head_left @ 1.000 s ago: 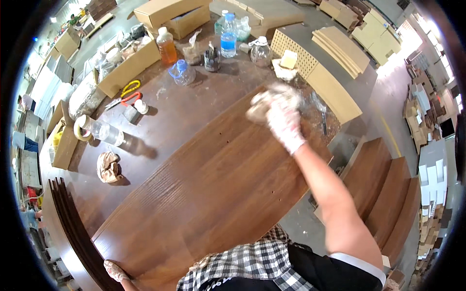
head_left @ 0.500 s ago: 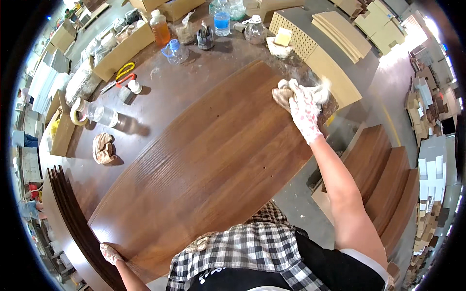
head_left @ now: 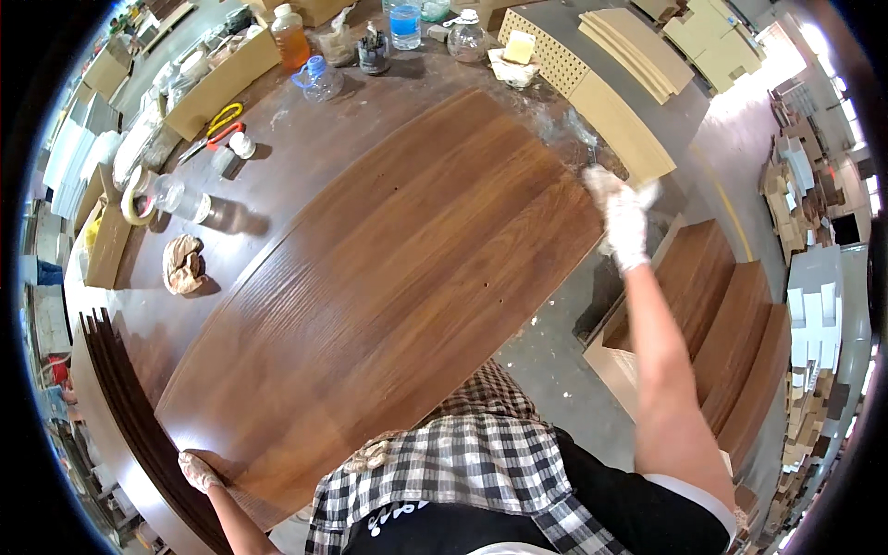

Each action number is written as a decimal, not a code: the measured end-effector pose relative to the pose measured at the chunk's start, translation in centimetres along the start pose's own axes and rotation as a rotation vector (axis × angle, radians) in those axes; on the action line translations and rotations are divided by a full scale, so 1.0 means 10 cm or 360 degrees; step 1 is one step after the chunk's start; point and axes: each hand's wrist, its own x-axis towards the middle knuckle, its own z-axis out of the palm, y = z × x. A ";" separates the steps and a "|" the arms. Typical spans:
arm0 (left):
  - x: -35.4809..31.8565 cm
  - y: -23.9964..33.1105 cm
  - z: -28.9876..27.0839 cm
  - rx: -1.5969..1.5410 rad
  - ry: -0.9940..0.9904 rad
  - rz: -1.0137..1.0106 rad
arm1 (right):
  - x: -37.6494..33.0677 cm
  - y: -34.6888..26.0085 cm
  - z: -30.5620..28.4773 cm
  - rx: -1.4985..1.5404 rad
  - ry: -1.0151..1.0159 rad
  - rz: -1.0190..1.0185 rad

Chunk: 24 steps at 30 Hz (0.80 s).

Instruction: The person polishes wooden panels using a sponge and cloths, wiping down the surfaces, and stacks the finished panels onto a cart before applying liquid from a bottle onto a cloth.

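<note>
A long brown wood-grain panel [head_left: 370,296] with curved sides and a few small holes lies diagonally on a dark worktable [head_left: 287,120]. My left hand [head_left: 198,470], in a pale glove, closes on the panel's near-left corner. At the panel's far-right edge is my right hand [head_left: 626,222], in a patterned white glove, with the arm stretched out. It is blurred by motion and closed on a whitish rag [head_left: 603,185], which partly hides behind the fingers. A crumpled tan cloth [head_left: 184,265] sits on the table, left of the panel.
Bottles, including an amber one [head_left: 290,39] and a blue-labelled one [head_left: 405,26], stand at the back. Scissors [head_left: 213,139] and tape [head_left: 139,199] lie left. Dark boards [head_left: 116,388] lean at near left; stacked brown panels [head_left: 708,305] stand right. A yellow block [head_left: 520,48] rests on cloth.
My right hand with the rag has swept right and nearer, from the panel's far end to its right edge. The whole scene has shifted slightly left and up; my left hand keeps its place on the corner.
</note>
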 end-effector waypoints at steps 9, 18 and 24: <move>-0.09 0.24 0.00 -0.0355 0.0010 0.0069 | -0.12 -0.58 0.37 -0.2071 0.0214 -0.0982; -0.54 0.69 -0.38 -0.0803 0.0023 -0.0009 | -2.42 -3.46 3.27 -0.0712 -0.1216 -0.1062; -0.53 0.60 -0.26 -0.0802 -0.0105 0.0067 | -3.15 -3.80 3.66 0.0011 -0.1550 -0.1150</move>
